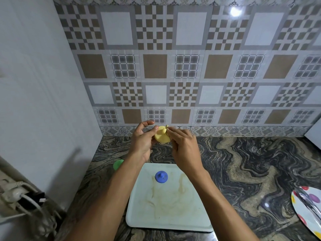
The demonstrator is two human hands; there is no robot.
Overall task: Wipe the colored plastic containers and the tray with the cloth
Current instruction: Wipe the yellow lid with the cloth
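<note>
White rectangular plastic tray [191,214] is nearest, flat on the dark swirled marble counter [243,162], with brownish smears across its floor. Spotted plate [300,216] sits at the right edge of view, well apart from the tray, with something shiny and metallic lying on it.

Blue round plastic container [161,177], knob on top, stands on the tray's far-left part. Green round plastic container [118,164] is on the counter just left of the tray's far corner, partly hidden by the left forearm.

Both forearms reach over the tray. Yellow round plastic container [162,137], knob facing the camera, is held in the air beyond the tray's far edge. Left hand [141,141] grips it from the left, fingers curled, thumb on the rim. Right hand [184,150] pinches its upper-right edge with the fingertips. Whether a cloth is in that pinch, can't tell.

Patterned tile wall [173,66] stands behind.
</note>
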